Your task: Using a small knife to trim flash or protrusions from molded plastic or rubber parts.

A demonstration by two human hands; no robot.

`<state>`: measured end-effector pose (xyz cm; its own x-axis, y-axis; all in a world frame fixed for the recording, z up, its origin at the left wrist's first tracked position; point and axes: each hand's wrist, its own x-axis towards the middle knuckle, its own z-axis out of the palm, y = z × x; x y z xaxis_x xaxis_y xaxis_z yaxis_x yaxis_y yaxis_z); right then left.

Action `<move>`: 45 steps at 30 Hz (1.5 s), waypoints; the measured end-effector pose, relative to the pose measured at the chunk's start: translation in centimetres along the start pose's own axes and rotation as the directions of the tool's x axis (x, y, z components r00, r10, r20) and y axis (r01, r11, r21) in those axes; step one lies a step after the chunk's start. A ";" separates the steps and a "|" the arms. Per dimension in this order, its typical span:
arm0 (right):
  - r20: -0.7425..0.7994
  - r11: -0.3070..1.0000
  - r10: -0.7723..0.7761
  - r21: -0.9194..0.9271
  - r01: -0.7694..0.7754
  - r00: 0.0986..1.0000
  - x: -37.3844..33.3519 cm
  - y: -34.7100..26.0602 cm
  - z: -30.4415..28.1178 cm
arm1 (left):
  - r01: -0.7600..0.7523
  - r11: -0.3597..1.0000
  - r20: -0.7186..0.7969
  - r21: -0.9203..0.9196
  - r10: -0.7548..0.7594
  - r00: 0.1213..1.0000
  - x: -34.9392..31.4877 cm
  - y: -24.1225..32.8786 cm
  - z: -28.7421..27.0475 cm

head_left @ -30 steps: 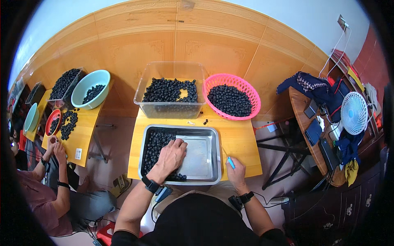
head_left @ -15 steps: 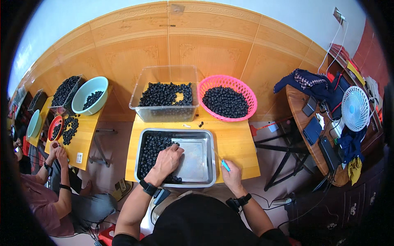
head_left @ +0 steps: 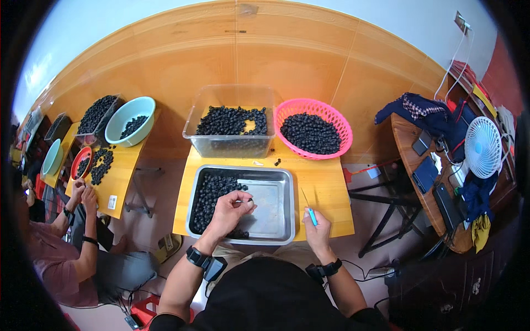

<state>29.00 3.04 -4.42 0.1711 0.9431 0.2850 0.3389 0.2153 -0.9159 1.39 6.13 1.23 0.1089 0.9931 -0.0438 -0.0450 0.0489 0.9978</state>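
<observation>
Left grip: the left hand (head_left: pixel 227 214) is over the middle of the steel tray (head_left: pixel 270 214), thumb and fingertips pinched on what looks like one small black piece (head_left: pixel 250 200), perhaps to hold it apart from the heap.
Right grip: the right hand (head_left: pixel 318 227), just outside the tray at 4 o'clock, is closed around a slim blue-handled tool (head_left: pixel 313 216); its thin end points toward 11, seemingly to keep it clear of the fingers.
Black heap: the loose pieces (head_left: pixel 210 193) fill the tray from 7 to 11 o'clock; the bare 3 o'clock side probably gives the fingers room.
Bin and basket: the clear bin (head_left: pixel 229 148) at 12 and pink basket (head_left: pixel 348 135) at 1 hold more pieces on the yellow desk (head_left: pixel 335 190), likely set within reach.
Neighbour: a co-worker (head_left: pixel 61 256) sits at 8, hands together; I cannot tell around what.
</observation>
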 end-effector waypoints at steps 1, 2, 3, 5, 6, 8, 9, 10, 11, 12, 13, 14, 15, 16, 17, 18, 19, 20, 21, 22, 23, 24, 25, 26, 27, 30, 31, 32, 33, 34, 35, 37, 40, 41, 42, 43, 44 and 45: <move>0.005 1.000 -0.011 0.027 0.011 1.000 0.0 -0.6 0.2 | 0.015 0.993 0.008 -0.114 -0.014 1.000 -0.1 0.2 0.0; 0.007 0.998 -0.022 0.054 0.021 1.000 0.0 -1.4 0.3 | 0.030 0.974 0.019 -0.226 -0.026 0.999 -0.2 0.3 0.0; 0.015 0.998 -0.022 0.058 0.021 1.000 0.0 -2.3 0.4 | 0.017 0.972 0.023 -0.236 -0.012 1.000 -0.3 0.3 -0.1; 0.082 0.994 -0.012 0.110 0.003 0.997 0.1 -3.9 0.9 | 0.051 0.943 0.002 -0.330 -0.053 0.999 -0.6 0.5 0.1; 0.084 0.994 -0.013 0.110 0.004 0.996 0.1 -4.3 1.1 | 0.083 0.903 -0.005 -0.422 -0.094 0.996 -0.7 0.7 0.2; 0.164 0.993 -0.071 0.108 0.054 0.984 0.2 -5.1 1.6 | 0.088 0.869 0.012 -0.488 -0.095 0.995 -1.1 1.3 0.3; 0.167 0.993 -0.074 0.108 0.056 0.983 0.3 -5.5 1.7 | 0.096 0.838 0.024 -0.538 -0.098 0.995 -1.3 1.5 0.4; 0.209 0.994 -0.086 0.089 0.069 0.974 0.4 -5.8 1.9 | 0.103 0.803 0.037 -0.586 -0.100 0.994 -1.4 1.8 0.6; 0.251 0.994 -0.099 0.071 0.083 0.963 0.4 -6.2 2.0 | 0.100 0.803 0.035 -0.588 -0.098 0.995 -1.6 2.0 0.7; 0.252 0.994 -0.101 0.070 0.086 0.962 0.5 -6.8 2.2 | 0.105 0.767 0.037 -0.633 -0.105 0.994 -1.9 2.1 0.9; 0.267 0.993 -0.109 0.069 0.094 0.958 0.4 -7.4 2.4 | 0.109 0.729 0.039 -0.676 -0.112 0.993 -2.1 2.3 1.0; 0.280 0.993 -0.117 0.066 0.102 0.953 0.4 -8.0 2.5 | 0.108 0.728 0.039 -0.677 -0.111 0.993 -2.2 2.3 1.1; 0.280 0.993 -0.118 0.064 0.104 0.953 0.4 -8.4 2.7 | 0.129 0.706 0.046 -0.697 -0.135 0.990 -2.3 2.3 1.1; 0.285 0.990 -0.137 0.073 0.121 0.949 0.5 -8.9 2.9 | 0.149 0.682 0.054 -0.716 -0.159 0.986 -2.4 2.2 1.2; 0.292 0.987 -0.157 0.082 0.139 0.943 0.5 -9.2 3.1 | 0.147 0.681 0.052 -0.717 -0.158 0.986 -2.6 2.0 1.1; 0.294 0.987 -0.158 0.082 0.140 0.943 0.5 -9.4 3.1 | 0.145 0.646 0.077 -0.750 -0.132 0.988 -2.7 1.7 1.1; 0.313 0.988 -0.153 0.072 0.137 0.937 0.5 -9.5 3.2 | 0.144 0.609 0.101 -0.780 -0.104 0.989 -2.9 1.5 1.1; 0.333 0.989 -0.147 0.063 0.134 0.932 0.4 -9.6 3.3 | 0.142 0.607 0.099 -0.782 -0.104 0.990 -3.0 1.4 1.1; 0.335 0.989 -0.147 0.062 0.134 0.931 0.4 -9.7 3.4 | 0.154 0.590 0.110 -0.793 -0.110 0.988 -3.1 1.3 1.1; 0.327 0.987 -0.159 0.048 0.152 0.931 0.4 -9.8 3.5 | 0.167 0.572 0.122 -0.803 -0.117 0.986 -3.1 1.3 1.1; 0.319 0.985 -0.171 0.034 0.169 0.932 0.4 -9.9 3.6 | 0.166 0.571 0.121 -0.804 -0.117 0.986 -3.2 1.2 1.1; 0.320 0.985 -0.170 0.033 0.169 0.932 0.3 -9.9 3.6 | 0.174 0.553 0.134 -0.815 -0.111 0.985 -3.3 1.3 1.2; 0.316 0.979 -0.201 0.024 0.203 0.927 0.3 -9.9 3.6 | 0.181 0.534 0.148 -0.826 -0.106 0.983 -3.4 1.3 1.2; 0.314 0.970 -0.233 0.014 0.241 0.920 0.2 -10.0 3.7 | 0.178 0.532 0.145 -0.828 -0.104 0.984 -3.5 1.3 1.2; 0.317 0.970 -0.235 0.013 0.243 0.919 0.2 -10.2 3.8 | 0.182 0.513 0.158 -0.839 -0.090 0.983 -3.7 1.2 1.2; 0.323 0.959 -0.270 0.011 0.282 0.907 0.1 -10.8 3.7 | 0.187 0.476 0.180 -0.859 -0.059 0.982 -4.2 1.3 1.4; 0.320 0.951 -0.297 0.010 0.310 0.900 0.1 -10.9 3.7 | 0.187 0.460 0.190 -0.868 -0.042 0.981 -4.3 1.3 1.5; 0.316 0.941 -0.324 0.010 0.338 0.892 0.1 -11.0 3.7 | 0.187 0.459 0.189 -0.868 -0.042 0.981 -4.4 1.1 1.5; 0.317 0.941 -0.323 0.010 0.338 0.892 0.1 -11.1 3.7 | 0.186 0.440 0.189 -0.879 -0.037 0.981 -4.5 0.8 1.6; 0.312 0.933 -0.344 0.008 0.360 0.886 0.0 -11.1 3.7 | 0.184 0.420 0.188 -0.888 -0.032 0.982 -4.5 0.6 1.6; 0.306 0.925 -0.364 0.005 0.381 0.880 0.0 -11.0 3.7 | 0.186 0.420 0.190 -0.888 -0.033 0.981 -4.6 0.7 1.6; 0.312 0.919 -0.373 -0.002 0.393 0.874 -0.1 -10.9 3.5 | 0.190 0.419 0.195 -0.888 -0.033 0.980 -4.8 0.9 1.7; 0.316 0.908 -0.397 0.000 0.419 0.862 -0.3 -11.2 3.6 | 0.163 0.406 0.162 -0.899 -0.038 0.986 -4.9 0.2 1.8; 0.311 0.903 -0.410 0.005 0.430 0.857 -0.3 -11.3 3.6 | 0.164 0.406 0.163 -0.899 -0.039 0.986 -5.0 0.2 1.8; 0.311 0.903 -0.410 0.004 0.430 0.858 -0.2 -11.3 3.6 | 0.174 0.407 0.171 -0.897 -0.043 0.984 -5.0 0.2 1.8; 0.296 0.897 -0.422 -0.001 0.442 0.857 -0.2 -11.2 3.5 | 0.183 0.409 0.179 -0.894 -0.048 0.983 -5.1 0.2 1.8; 0.281 0.890 -0.436 -0.006 0.455 0.855 -0.2 -11.2 3.5 | 0.183 0.409 0.179 -0.894 -0.048 0.983 -5.1 0.1 1.8; 0.281 0.890 -0.436 -0.006 0.455 0.855 -0.2 -11.2 3.5 | 0.193 0.406 0.196 -0.893 -0.036 0.980 -5.2 0.0 1.9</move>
<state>21.96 1.31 4.76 -0.2612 0.7840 0.5632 0.3849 0.6197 -0.6840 2.67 0.78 1.57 0.3030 0.9505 -0.0687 -0.8841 0.3073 0.3522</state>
